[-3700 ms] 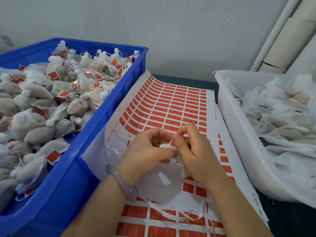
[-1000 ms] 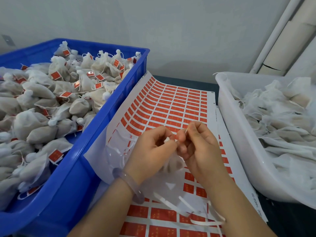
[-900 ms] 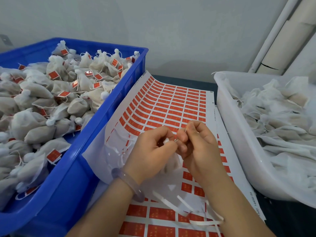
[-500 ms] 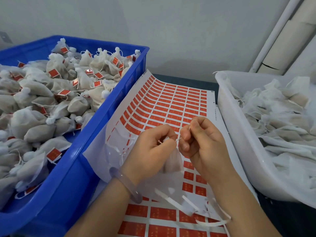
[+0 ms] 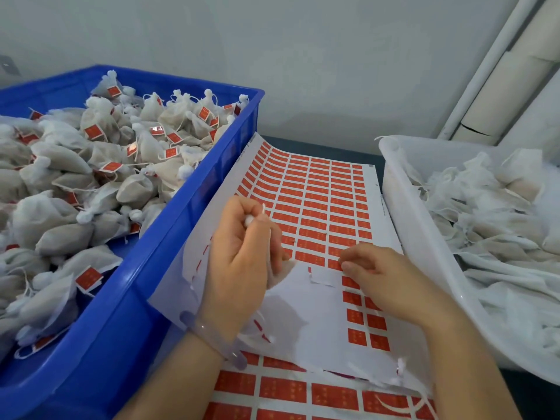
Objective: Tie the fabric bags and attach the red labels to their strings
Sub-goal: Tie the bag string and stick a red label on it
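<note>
Being pinched by the bent right fingers (image 5: 351,262), a red label (image 5: 333,264) could be torn; the bag (image 5: 280,272) was gripped by the left fingers (image 5: 242,213).

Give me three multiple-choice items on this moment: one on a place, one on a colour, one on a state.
1. The red label sheet lies
A. between the blue crate and the white bin
B. inside the blue crate
C. draped over the white bin

2. The crate that holds the labelled bags is
A. green
B. blue
C. grey

3. The left hand is
A. flat on the sheet
B. reaching into the crate
C. gripping a fabric bag

Answers:
1 A: the crate flanks the sheet on one side and the bin on the other.
2 B: its rim and walls are plainly blue.
3 C: the fingers curl round the bag, and its string sticks up above them.
</note>
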The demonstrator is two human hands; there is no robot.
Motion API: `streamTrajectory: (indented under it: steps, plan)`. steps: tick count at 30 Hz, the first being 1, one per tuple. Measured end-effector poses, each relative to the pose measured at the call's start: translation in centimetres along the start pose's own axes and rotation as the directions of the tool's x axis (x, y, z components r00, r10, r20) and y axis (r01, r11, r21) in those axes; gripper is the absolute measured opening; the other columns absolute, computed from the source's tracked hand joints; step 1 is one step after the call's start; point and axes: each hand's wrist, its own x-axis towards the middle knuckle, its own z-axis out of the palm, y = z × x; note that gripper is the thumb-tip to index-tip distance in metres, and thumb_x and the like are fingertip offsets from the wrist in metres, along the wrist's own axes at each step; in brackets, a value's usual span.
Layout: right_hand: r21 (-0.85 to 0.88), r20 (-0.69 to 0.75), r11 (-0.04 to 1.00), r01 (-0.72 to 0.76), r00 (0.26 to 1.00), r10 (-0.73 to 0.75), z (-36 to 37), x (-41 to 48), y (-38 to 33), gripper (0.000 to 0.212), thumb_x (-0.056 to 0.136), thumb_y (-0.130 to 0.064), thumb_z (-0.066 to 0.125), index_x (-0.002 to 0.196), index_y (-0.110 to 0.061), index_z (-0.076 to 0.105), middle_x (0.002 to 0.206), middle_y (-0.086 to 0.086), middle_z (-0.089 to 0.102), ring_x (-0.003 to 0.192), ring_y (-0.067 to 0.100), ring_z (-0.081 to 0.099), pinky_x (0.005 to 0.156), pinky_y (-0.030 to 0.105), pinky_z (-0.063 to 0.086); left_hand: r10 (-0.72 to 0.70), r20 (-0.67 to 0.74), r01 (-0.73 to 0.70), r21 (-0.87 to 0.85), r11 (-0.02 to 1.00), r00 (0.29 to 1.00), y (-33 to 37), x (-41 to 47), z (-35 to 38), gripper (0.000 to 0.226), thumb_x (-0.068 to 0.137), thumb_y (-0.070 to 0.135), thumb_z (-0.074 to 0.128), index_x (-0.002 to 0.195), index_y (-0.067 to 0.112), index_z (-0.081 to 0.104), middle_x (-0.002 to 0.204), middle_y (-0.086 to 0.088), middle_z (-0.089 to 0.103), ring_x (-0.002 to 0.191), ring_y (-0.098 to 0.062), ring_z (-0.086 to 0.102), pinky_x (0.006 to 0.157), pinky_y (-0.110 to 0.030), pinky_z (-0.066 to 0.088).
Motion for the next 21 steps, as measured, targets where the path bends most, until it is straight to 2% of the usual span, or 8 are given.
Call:
streamTrajectory:
  steps: [2, 4, 6, 8, 12, 14, 17, 21]
  plan:
    - [0.002, 0.051, 0.999, 0.039, 0.998, -0.039, 0.2, 0.2, 0.2, 0.027, 0.098, -0.034, 0.044, 0.123, -0.032, 0.051, 0.114, -0.024, 0.051, 0.094, -0.005, 0.05, 0.081, 0.015, 0.041, -0.041, 0.065, 0.03, 0.16, 0.987, 0.997, -0.3, 0.0, 0.2, 0.013, 0.096, 0.016, 0.044, 0.085, 0.019, 0.049, 0.064, 0.007, 0.059, 0.049, -0.006, 0.053, 0.044, -0.012, 0.041]
    - [-0.026, 0.077, 0.996, 0.09, 0.993, -0.088, 0.8, 0.6, 0.1, 0.027, 0.098, -0.035, 0.042, 0.124, -0.031, 0.05, 0.118, -0.02, 0.055, 0.093, -0.004, 0.053, 0.075, 0.011, 0.04, -0.074, 0.179, -0.02, 0.471, 0.882, 0.981, -0.6, 0.1, 0.6, 0.013, 0.095, 0.023, 0.045, 0.083, 0.028, 0.045, 0.072, 0.011, 0.061, 0.057, 0.003, 0.057, 0.044, -0.007, 0.039]
    - [-0.026, 0.061, 0.994, 0.109, 0.992, -0.107, 1.8, 1.2, -0.1, 0.034, 0.099, -0.037, 0.039, 0.132, -0.03, 0.046, 0.129, -0.013, 0.053, 0.108, 0.003, 0.053, 0.087, 0.019, 0.042, -0.115, 0.298, -0.121, 0.666, 0.736, 0.948, -0.9, 0.2, 0.8, 0.018, 0.096, 0.026, 0.043, 0.08, 0.033, 0.039, 0.078, 0.014, 0.059, 0.065, 0.009, 0.056, 0.048, -0.002, 0.039]
    - [0.007, 0.0, 0.995, 0.101, 0.995, -0.101, 2.5, 1.6, -0.3, 0.038, 0.099, -0.039, 0.038, 0.135, -0.03, 0.042, 0.138, -0.01, 0.047, 0.121, 0.009, 0.048, 0.097, 0.028, 0.039, -0.182, 0.357, -0.158, 0.74, 0.654, 0.916, -1.3, 0.4, 1.1, 0.015, 0.098, 0.029, 0.04, 0.083, 0.034, 0.039, 0.079, 0.013, 0.057, 0.067, -0.001, 0.058, 0.052, -0.006, 0.044]
    - [0.193, -0.216, 0.964, 0.186, 0.966, -0.143, 2.4, 1.4, -0.6, 0.027, 0.097, -0.04, 0.04, 0.121, -0.035, 0.051, 0.123, -0.018, 0.056, 0.109, -0.001, 0.053, 0.092, 0.022, 0.047, -0.274, 0.381, -0.166, 0.8, 0.576, 0.883, -2.3, 0.1, 1.3, 0.01, 0.099, 0.036, 0.035, 0.099, 0.029, 0.042, 0.086, 0.01, 0.056, 0.075, -0.007, 0.056, 0.063, -0.014, 0.046]
    - [0.292, -0.344, 0.918, 0.267, 0.925, -0.16, 1.9, 1.0, -1.2, 0.015, 0.093, -0.046, 0.042, 0.104, -0.044, 0.052, 0.106, -0.031, 0.058, 0.098, -0.01, 0.057, 0.077, 0.01, 0.05, -0.258, 0.377, -0.165, 0.791, 0.589, 0.889, -2.2, -0.2, 1.2, 0.007, 0.099, 0.036, 0.035, 0.095, 0.032, 0.04, 0.082, 0.016, 0.052, 0.071, -0.004, 0.055, 0.058, -0.009, 0.041]
    - [0.442, -0.482, 0.802, 0.403, 0.86, -0.166, 0.8, 0.7, -2.4, 0.025, 0.082, -0.057, 0.041, 0.097, -0.041, 0.055, 0.094, -0.026, 0.065, 0.091, -0.01, 0.061, 0.063, 0.007, 0.05, -0.119, 0.415, -0.216, 0.673, 0.707, 0.902, -1.6, -0.8, 1.3, 0.017, 0.096, 0.026, 0.043, 0.081, 0.035, 0.04, 0.067, 0.022, 0.053, 0.066, 0.0, 0.057, 0.048, -0.006, 0.039]
    - [0.542, -0.629, 0.688, 0.482, 0.776, -0.049, -0.2, 1.4, -3.8, 0.013, 0.095, -0.042, 0.045, 0.094, -0.035, 0.056, 0.086, -0.025, 0.069, 0.08, -0.004, 0.067, 0.056, 0.009, 0.049, 0.008, 0.479, -0.22, 0.388, 0.895, 0.878, -0.3, -1.2, 1.5, 0.016, 0.089, 0.019, 0.048, 0.081, 0.033, 0.051, 0.065, 0.022, 0.057, 0.059, -0.001, 0.056, 0.051, -0.008, 0.04]
